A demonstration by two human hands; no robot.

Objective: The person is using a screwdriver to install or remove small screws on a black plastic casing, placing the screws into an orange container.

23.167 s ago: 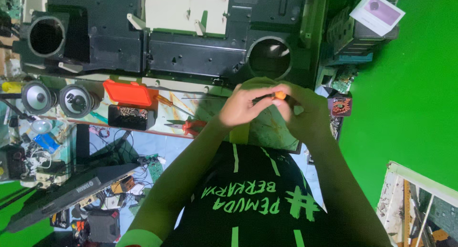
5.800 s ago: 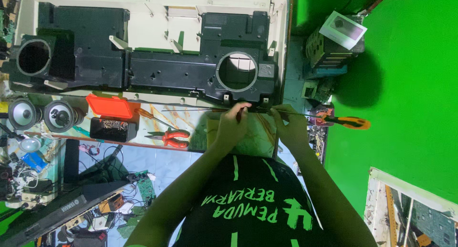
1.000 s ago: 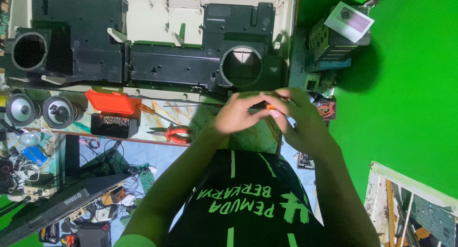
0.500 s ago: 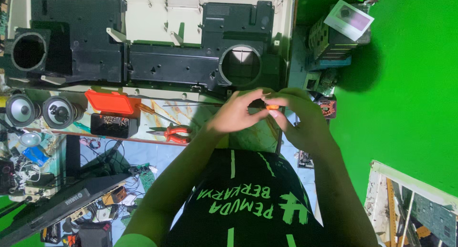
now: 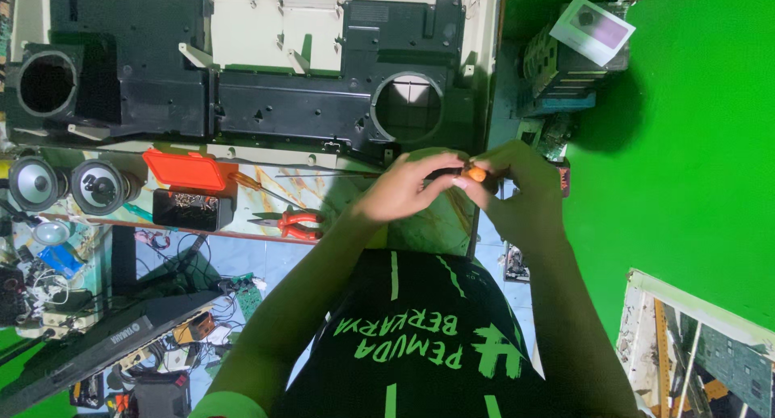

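Note:
My left hand [image 5: 401, 188] and my right hand [image 5: 519, 193] meet in front of my chest, above the near edge of the workbench. Between their fingertips they pinch a small tool with an orange and black handle [image 5: 467, 173]; its tip is hidden by my fingers. Just beyond my hands lies a large black plastic housing [image 5: 282, 103] with two round openings, set in a cream casing [image 5: 258, 34]. The right-hand opening [image 5: 408, 107] is nearest my hands.
Two loose speaker cones [image 5: 69, 184] sit at the left, beside an orange lid [image 5: 184, 169] and a black tray of screws [image 5: 186, 210]. Red-handled pliers [image 5: 291, 222] and a long screwdriver [image 5: 252, 184] lie near my left forearm. A circuit module [image 5: 569, 50] stands at the upper right.
Both hands stay together at the same spot over the last second. Only the fingers shift slightly on the small tool.

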